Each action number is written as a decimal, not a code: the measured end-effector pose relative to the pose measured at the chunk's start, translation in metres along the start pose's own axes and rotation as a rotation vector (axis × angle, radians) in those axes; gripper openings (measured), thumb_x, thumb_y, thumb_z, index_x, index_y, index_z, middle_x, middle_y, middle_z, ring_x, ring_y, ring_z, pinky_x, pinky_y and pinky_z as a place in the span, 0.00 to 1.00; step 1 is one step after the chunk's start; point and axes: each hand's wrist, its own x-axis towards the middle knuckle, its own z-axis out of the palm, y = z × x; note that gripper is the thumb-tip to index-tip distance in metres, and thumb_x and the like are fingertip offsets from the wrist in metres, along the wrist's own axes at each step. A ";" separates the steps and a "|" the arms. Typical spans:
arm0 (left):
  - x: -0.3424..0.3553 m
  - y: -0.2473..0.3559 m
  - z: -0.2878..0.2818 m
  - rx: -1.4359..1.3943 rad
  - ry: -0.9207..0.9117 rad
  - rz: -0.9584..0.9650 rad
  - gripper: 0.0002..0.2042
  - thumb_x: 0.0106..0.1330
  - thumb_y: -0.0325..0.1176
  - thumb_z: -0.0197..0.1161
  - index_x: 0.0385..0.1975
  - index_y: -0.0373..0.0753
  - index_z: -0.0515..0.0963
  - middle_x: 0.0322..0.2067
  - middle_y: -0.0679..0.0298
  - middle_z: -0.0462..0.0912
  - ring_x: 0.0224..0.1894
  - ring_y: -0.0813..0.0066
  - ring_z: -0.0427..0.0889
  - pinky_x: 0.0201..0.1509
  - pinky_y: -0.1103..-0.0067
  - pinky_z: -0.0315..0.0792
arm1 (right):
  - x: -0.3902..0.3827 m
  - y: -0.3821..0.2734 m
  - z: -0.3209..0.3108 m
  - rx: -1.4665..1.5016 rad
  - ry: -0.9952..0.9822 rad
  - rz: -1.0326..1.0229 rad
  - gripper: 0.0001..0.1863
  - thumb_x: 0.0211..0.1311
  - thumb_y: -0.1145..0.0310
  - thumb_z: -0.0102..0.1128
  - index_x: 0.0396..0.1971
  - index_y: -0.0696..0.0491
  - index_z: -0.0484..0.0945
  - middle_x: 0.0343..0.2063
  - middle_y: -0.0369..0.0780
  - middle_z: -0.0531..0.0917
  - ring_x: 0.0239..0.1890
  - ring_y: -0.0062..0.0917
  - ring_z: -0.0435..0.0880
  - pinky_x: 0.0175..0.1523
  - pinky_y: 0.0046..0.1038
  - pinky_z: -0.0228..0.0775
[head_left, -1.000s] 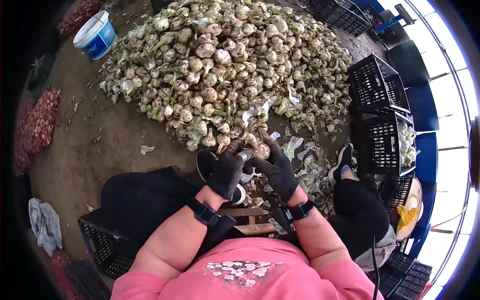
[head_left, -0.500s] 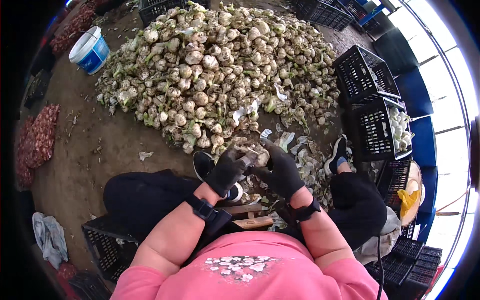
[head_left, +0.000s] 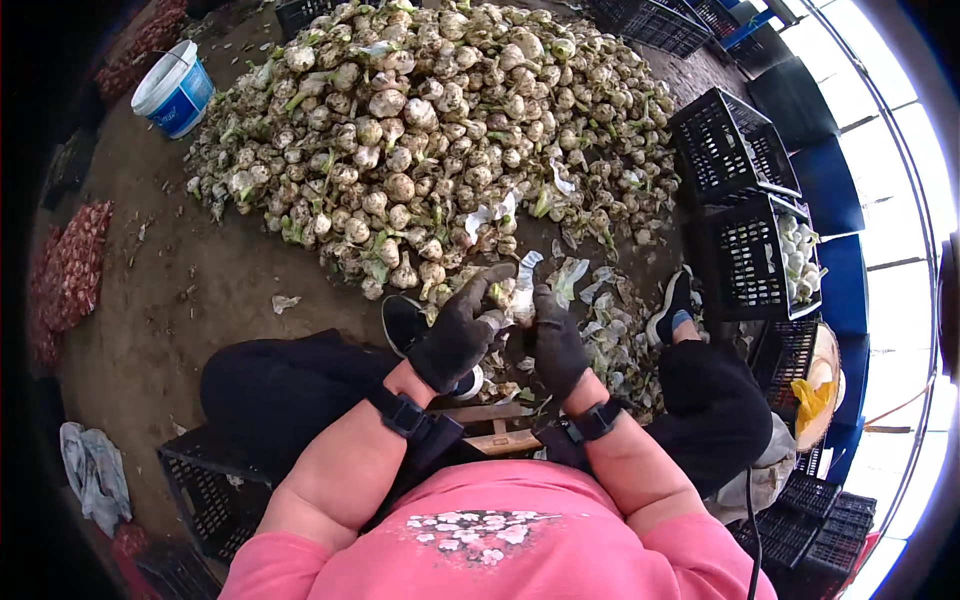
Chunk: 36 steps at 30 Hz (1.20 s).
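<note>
I held a garlic bulb (head_left: 519, 310) in my left hand (head_left: 453, 340), probably to steady it, near the pile (head_left: 440, 130); my right hand (head_left: 559, 345) curled beside its loose white skin (head_left: 526, 272), whether pinching, I couldn't tell.

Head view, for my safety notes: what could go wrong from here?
The bulb between the gloved left hand and right hand might slip and drop. Bulbs at the near edge of the pile could roll toward the left shoe. Loose skins beside the right shoe might slide underfoot.
</note>
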 end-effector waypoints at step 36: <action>-0.001 -0.008 0.001 -0.120 0.059 -0.049 0.19 0.63 0.24 0.52 0.56 0.36 0.68 0.45 0.62 0.77 0.44 0.78 0.76 0.48 0.80 0.72 | -0.003 -0.011 -0.009 -0.584 -0.128 -0.505 0.27 0.57 0.78 0.60 0.57 0.56 0.65 0.46 0.38 0.77 0.45 0.17 0.76 0.49 0.22 0.71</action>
